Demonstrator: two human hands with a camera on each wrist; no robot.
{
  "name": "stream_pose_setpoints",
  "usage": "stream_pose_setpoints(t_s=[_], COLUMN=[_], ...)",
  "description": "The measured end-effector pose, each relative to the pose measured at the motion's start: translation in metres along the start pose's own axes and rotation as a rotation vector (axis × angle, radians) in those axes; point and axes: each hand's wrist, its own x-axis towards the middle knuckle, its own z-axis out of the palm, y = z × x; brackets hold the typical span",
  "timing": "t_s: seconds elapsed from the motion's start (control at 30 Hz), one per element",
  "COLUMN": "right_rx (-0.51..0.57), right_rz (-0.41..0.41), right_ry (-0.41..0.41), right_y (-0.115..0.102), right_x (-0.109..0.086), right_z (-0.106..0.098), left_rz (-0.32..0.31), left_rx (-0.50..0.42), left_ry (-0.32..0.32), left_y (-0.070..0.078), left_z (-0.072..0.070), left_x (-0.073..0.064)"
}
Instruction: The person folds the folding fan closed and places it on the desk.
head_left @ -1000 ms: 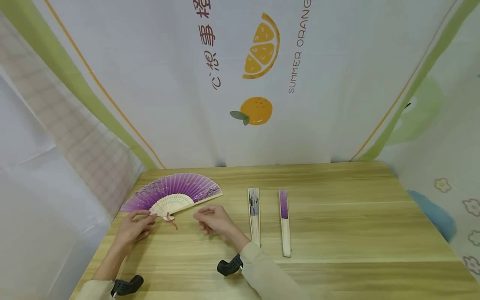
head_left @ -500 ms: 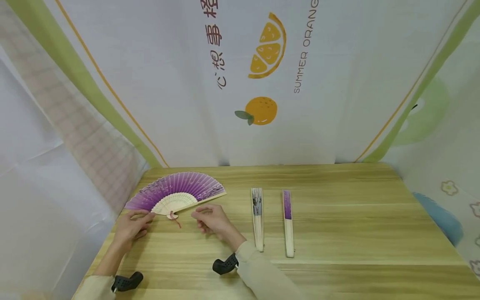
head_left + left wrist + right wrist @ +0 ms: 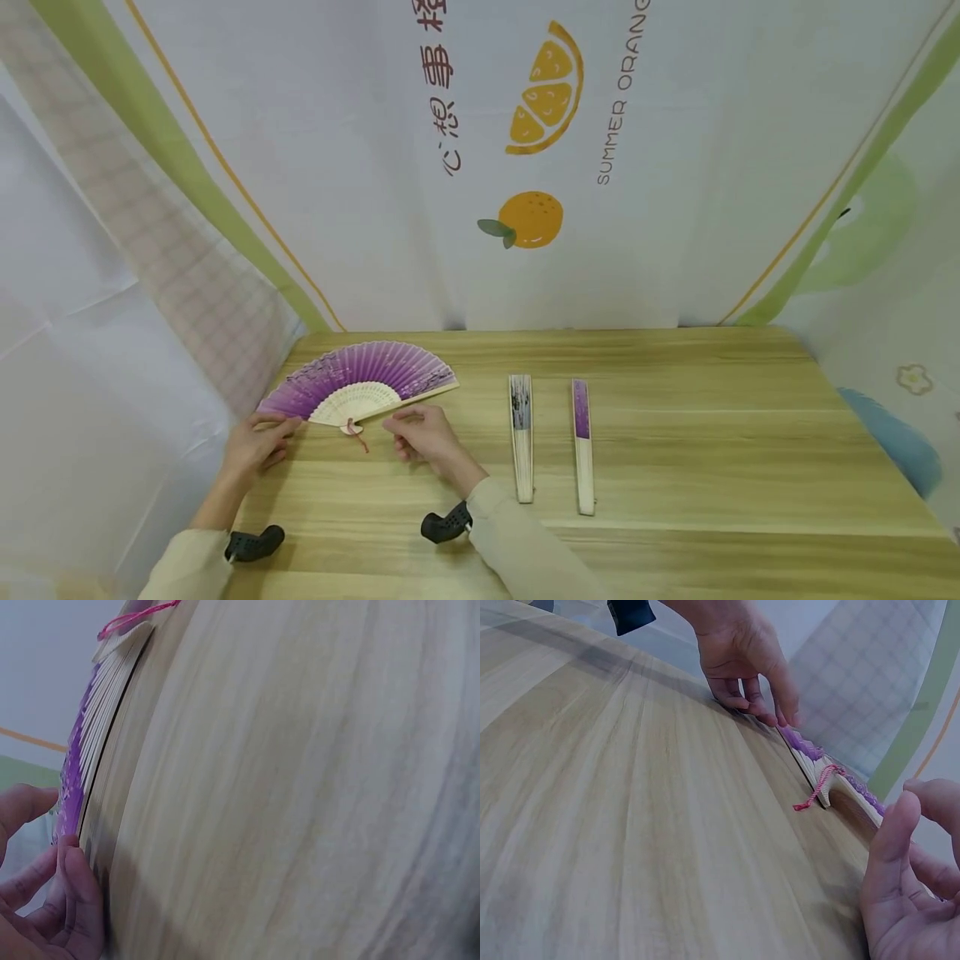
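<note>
A purple folding fan (image 3: 375, 371) lies spread on the table, its pale ribs meeting at a pivot with a red cord (image 3: 824, 785). At the fan's left edge is my left hand (image 3: 251, 450); in the left wrist view its fingertips (image 3: 69, 841) touch the purple leaf, with thumb and forefinger apart. My right hand (image 3: 431, 442) is beside the fan's right guard stick, fingers loosely bent and holding nothing. Two folded fans lie to the right: one with a grey patterned leaf (image 3: 521, 437), one with a purple leaf (image 3: 583, 446).
The wooden table (image 3: 712, 467) has a white cloth with orange prints (image 3: 530, 219) hanging behind it. Pale cloth (image 3: 82, 333) hangs at the left edge, close to the open fan. Black wrist devices (image 3: 255, 543) stick out from both sleeves.
The head view has turned slightly left. My left hand has slid left along the fan's lower edge, away from the pivot. My right hand has shifted slightly toward the pivot; the fans stay put.
</note>
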Motion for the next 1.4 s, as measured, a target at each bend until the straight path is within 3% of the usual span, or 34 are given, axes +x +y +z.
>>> stream_pose_setpoints(t_s=[0.37,0.7,1.17,1.4], right_rx=[-0.002,0.002,0.006,0.031], right_rz=[0.009,0.017,0.009,0.010], right_ry=[0.020,0.051,0.143,0.147], right_y=[-0.002,0.000,0.002,0.002], right_x=[0.003,0.005,0.008,0.008], right_z=[0.004,0.011,0.020,0.019], left_rz=[-0.036,-0.039,-0.032,-0.031], left_rx=[0.022,0.015,0.041,0.042], left_ry=[0.085,0.086,0.107,0.092], left_y=[-0.004,-0.001,0.000,0.000], left_z=[-0.010,-0.017,-0.012,-0.009], left_x=[0.013,0.018,0.025,0.028])
